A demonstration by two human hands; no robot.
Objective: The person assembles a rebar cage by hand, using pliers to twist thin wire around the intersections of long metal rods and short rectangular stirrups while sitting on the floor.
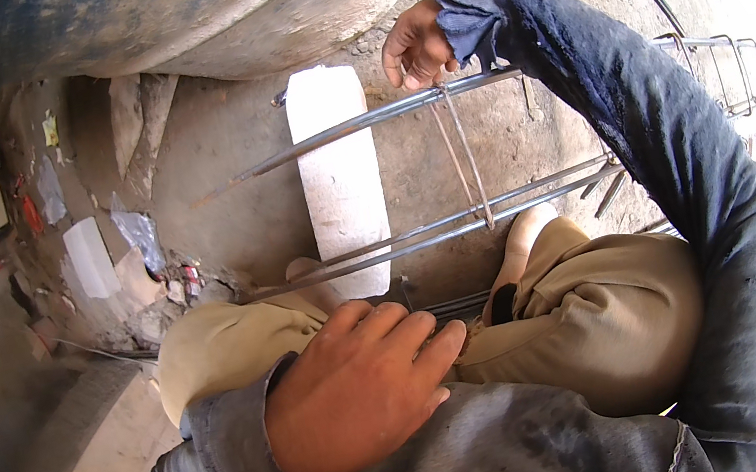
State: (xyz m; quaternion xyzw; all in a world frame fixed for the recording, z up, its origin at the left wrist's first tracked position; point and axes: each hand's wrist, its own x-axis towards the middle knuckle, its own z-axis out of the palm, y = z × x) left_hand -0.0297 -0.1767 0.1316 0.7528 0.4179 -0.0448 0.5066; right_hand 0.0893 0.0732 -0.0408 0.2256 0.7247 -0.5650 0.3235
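The right hand is curled at the upper rod, its bent fingertips just above the metal, near the top of a stirrup. Whether those fingers pinch anything, I cannot tell. The left hand lies back upward above the lap, knuckles raised and fingers loosely bent; its palm is hidden, so I cannot tell whether it holds something.

The stirrup is thin, brownish bent wire, its two long sides running nearly parallel from the upper rod to the pair of lower rods. All three rods are slender, round and grey with a dull shine; the upper one browns toward its left end. They cross a long white block with straight sides, rounded corners and a lightly pitted, matte face.

The right sleeve is dark blue, wrinkled cloth with a frilled cuff, and the left sleeve is greyer and smoother. Tan trousers fold softly over the spread knees, with a foot beside the lower rods.

Off to the right, more wire loops stand in a row. Dusty, rough ground spreads beneath, and a bulging, stained drum fills the top. At the left lie a crumpled clear bag and a flat white sheet.
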